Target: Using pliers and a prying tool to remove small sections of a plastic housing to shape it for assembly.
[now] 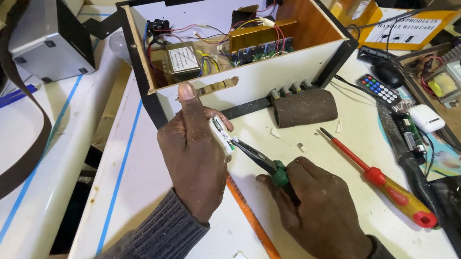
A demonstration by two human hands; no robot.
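Near the front edge of the desk [141, 194], green-handled pliers [263, 163] are gripped in the right hand [320, 215], whose fingers are wrapped tight round the handles. The plier tips are set against a small white module [221, 134], which is pinched in the left hand [195, 154], thumb raised. An orange ruler [257, 232] is laid under the hands. Towards the right edge, a red and yellow screwdriver [381, 181] is seen. Further back, an open white box [231, 52] holding wires and a transformer [183, 61] is placed, with a remote control [378, 89] beside it.
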